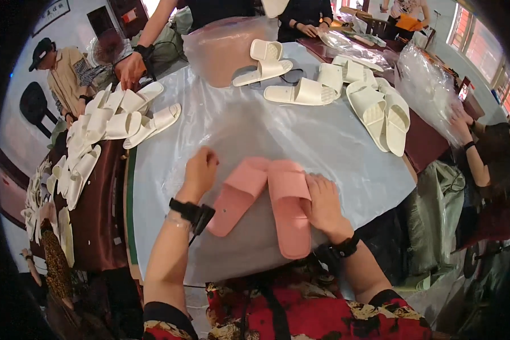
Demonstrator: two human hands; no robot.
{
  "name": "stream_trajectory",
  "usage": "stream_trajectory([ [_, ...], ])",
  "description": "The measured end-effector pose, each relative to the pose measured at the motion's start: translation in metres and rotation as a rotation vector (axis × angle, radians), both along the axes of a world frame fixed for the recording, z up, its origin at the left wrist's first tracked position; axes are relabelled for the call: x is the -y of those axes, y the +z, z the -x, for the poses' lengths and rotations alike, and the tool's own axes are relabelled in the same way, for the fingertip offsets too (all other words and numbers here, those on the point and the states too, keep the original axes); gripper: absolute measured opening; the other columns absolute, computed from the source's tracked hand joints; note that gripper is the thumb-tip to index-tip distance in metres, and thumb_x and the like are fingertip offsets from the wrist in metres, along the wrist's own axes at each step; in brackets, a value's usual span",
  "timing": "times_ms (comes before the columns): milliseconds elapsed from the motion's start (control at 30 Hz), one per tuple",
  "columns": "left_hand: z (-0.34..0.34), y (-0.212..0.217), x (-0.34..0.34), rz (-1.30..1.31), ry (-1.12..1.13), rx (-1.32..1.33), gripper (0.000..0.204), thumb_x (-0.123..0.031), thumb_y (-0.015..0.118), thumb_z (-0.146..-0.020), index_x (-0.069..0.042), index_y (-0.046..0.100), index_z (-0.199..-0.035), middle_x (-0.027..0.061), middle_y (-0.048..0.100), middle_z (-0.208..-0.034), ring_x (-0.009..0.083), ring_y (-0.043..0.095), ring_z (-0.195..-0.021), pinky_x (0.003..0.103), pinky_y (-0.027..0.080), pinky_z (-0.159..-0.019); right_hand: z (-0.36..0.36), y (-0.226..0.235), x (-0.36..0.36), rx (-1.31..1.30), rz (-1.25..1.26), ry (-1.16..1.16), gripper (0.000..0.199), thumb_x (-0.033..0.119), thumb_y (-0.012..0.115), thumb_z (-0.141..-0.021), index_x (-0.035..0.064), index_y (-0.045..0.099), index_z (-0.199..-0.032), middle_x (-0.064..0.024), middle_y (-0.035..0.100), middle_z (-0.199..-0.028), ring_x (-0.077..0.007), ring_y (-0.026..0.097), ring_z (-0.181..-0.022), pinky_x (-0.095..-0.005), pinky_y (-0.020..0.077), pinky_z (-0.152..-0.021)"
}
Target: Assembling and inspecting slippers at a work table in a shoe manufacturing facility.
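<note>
The clear plastic sheet (277, 136) lies spread under your fingers across the table. Beyond your fingertips, many white slippers (374, 105) are unpaired, so much seems left. The pink slippers (266, 198) lie paired between your hands. Your right hand (324, 205) presses flat, fingers together, on one; your left hand (198, 173) is curled just beside the other.

Daylight pours in from the windows (496, 62) at the right, glaring on the plastic sheet (300, 136); edges bend, corners go black, details slightly soft.
</note>
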State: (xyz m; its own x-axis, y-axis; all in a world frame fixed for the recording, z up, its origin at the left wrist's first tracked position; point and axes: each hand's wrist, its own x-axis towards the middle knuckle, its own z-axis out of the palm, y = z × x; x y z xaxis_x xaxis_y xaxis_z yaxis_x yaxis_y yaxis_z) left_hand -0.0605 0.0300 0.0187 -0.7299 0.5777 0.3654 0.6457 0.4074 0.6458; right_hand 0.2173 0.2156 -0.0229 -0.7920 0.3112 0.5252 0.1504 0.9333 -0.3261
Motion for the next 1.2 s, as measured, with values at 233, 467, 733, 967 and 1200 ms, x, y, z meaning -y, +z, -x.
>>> stream_trajectory([
  [233,-0.077,0.024,0.038,0.316,-0.263,0.666,0.017,-0.015,0.057,-0.090,0.002,0.058,-0.092,0.0127,0.064,-0.077,0.0202,0.064,-0.068,0.031,0.050,-0.064,0.000,-0.004,0.004,0.055,0.025,-0.090,0.064,0.019,0.062,-0.077,0.0010,0.039,-0.134,-0.0187,0.051,-0.120,-0.0373,0.045,-0.115,-0.0547,0.0343,-0.092],
  [467,-0.101,0.050,0.033,0.054,-0.282,0.058,0.012,-0.011,0.063,-0.085,0.000,0.060,-0.090,0.0127,0.061,-0.076,0.0227,0.061,-0.069,0.034,0.047,-0.061,-0.021,0.067,0.015,0.108,-0.067,0.048,0.060,0.024,0.068,-0.078,0.0011,0.045,-0.129,-0.0184,0.053,-0.117,-0.0377,0.049,-0.108,-0.0519,0.0383,-0.090],
  [733,-0.132,0.045,0.010,-0.071,-0.583,-0.090,0.008,-0.006,0.063,-0.082,-0.002,0.062,-0.089,0.0144,0.060,-0.084,0.0328,0.060,-0.075,0.038,0.048,-0.064,-0.006,0.080,0.043,-0.113,0.052,0.334,0.029,0.012,0.067,-0.079,0.0023,0.059,-0.105,-0.0113,0.060,-0.077,-0.0310,0.058,-0.073,-0.0404,0.0472,-0.064],
  [967,-0.137,0.043,0.016,-0.029,-0.574,-0.064,0.012,-0.005,0.064,-0.080,-0.003,0.062,-0.092,0.0142,0.061,-0.088,0.0341,0.061,-0.079,0.039,0.049,-0.067,0.006,0.063,0.043,-0.216,0.115,0.352,0.017,0.008,0.065,-0.079,0.0026,0.061,-0.095,-0.0126,0.060,-0.080,-0.0309,0.059,-0.076,-0.0390,0.0480,-0.067],
  [1200,-0.104,0.028,0.031,0.028,-0.406,-0.047,0.008,-0.003,0.065,-0.079,-0.002,0.064,-0.086,0.0148,0.061,-0.082,0.0318,0.062,-0.075,0.036,0.049,-0.065,-0.023,0.072,0.015,-0.292,0.139,0.262,0.006,0.005,0.061,-0.082,0.0005,0.061,-0.086,-0.0151,0.060,-0.080,-0.0334,0.058,-0.073,-0.0407,0.0484,-0.067],
])
